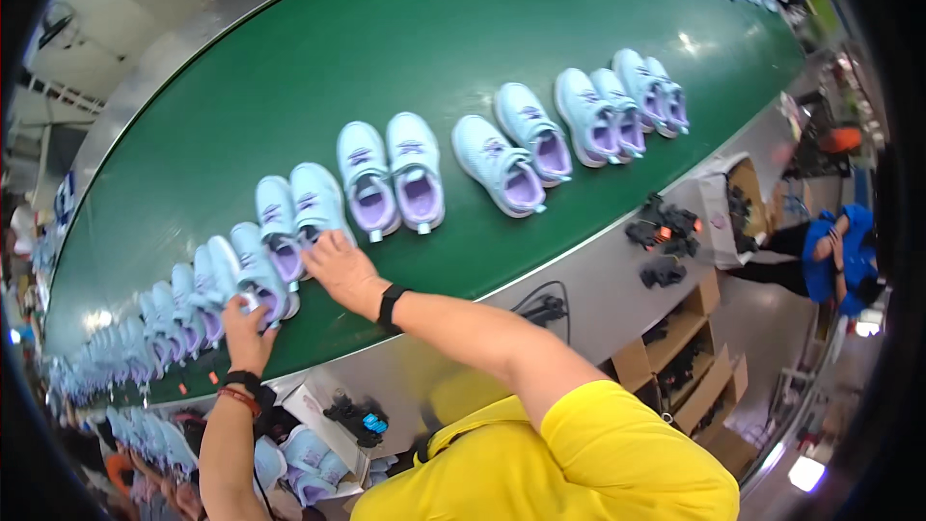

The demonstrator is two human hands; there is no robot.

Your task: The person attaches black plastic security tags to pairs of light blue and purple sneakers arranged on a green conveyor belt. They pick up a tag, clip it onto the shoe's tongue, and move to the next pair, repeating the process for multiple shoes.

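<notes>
Pairs of light-blue sneakers with purple linings stand in a long row on a green conveyor belt [463, 19], their heels toward me. My right hand [343, 272] is at the heel end of one light-blue sneaker [316, 195], its fingers bent over the collar. The fingertips are partly lost against the lining. Lower left, my left hand [247, 336] is closed at the heel of another sneaker [253, 256]. A small whitish spot shows by its fingers, too small to name. Between them stands a further sneaker [276, 212].
More sneaker pairs [417, 169] continue to the right and far left. Along the belt's metal edge [598, 260] lie black bundles [664, 227] and a white box [719, 217]. Below are cardboard boxes [680, 347] and a box of sneakers [313, 453]. A person in blue [839, 256] is at the right.
</notes>
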